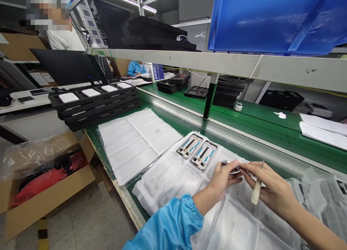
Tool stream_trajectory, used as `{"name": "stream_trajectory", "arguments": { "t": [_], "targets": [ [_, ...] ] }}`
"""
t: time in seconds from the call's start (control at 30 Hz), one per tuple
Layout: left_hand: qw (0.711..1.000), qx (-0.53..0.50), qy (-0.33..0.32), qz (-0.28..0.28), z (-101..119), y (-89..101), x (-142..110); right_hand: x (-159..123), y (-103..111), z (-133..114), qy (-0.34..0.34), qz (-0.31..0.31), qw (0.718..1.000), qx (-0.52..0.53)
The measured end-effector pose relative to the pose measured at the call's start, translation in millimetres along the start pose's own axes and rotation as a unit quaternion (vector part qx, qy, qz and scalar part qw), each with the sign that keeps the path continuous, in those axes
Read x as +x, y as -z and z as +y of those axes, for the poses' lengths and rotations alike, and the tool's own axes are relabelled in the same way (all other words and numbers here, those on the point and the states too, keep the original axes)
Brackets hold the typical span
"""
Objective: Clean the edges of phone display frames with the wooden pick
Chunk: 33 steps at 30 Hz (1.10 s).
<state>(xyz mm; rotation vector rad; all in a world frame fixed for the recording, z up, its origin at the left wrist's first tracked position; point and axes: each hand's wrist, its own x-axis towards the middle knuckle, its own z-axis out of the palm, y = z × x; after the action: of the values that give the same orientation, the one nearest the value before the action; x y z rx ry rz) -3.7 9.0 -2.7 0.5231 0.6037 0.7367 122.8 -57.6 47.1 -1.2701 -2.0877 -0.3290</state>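
My left hand [222, 177] is closed on a thin flat part [225, 163], seen nearly edge-on and mostly hidden by the fingers. My right hand [267, 179] meets it there, its fingertips pinched at the part's edge. Across the right palm lies a slim tool with a tape-wrapped handle [256, 193], its thin metal end pointing up and away. Below both hands is a stack of clear plastic trays [165, 176]. Two phone frames [189, 146] with blue strips and dark flex cables lie side by side in the top tray's far pockets.
White compartment trays [135, 138] lie to the left, with stacked black trays [100, 105] behind. Wrapped parts [322, 195] sit at right. A shelf beam [189, 58] and blue bin [271, 22] hang overhead. An open carton [54, 206] stands on the floor; a co-worker's blue sleeve [135, 67] shows beyond.
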Motion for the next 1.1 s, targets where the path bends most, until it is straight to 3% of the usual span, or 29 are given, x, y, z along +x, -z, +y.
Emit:
{"name": "stream_trajectory", "arguments": {
  "t": [0.27, 0.53, 1.1],
  "targets": [
    [1.000, 0.010, 0.005, -0.003, -0.9, 1.8, 1.8, -1.9, 3.7, 1.5, -0.040, 0.029, 0.998, -0.049],
    [1.000, 0.010, 0.003, -0.004, -0.2, 2.3, 1.5, 0.9, 5.7, 4.7, -0.016, 0.025, 0.995, -0.094],
    [1.000, 0.009, 0.000, -0.010, -1.3, 2.0, 2.9, -1.7, 1.8, 6.5, -0.001, 0.017, 0.997, -0.081]
  ]
}}
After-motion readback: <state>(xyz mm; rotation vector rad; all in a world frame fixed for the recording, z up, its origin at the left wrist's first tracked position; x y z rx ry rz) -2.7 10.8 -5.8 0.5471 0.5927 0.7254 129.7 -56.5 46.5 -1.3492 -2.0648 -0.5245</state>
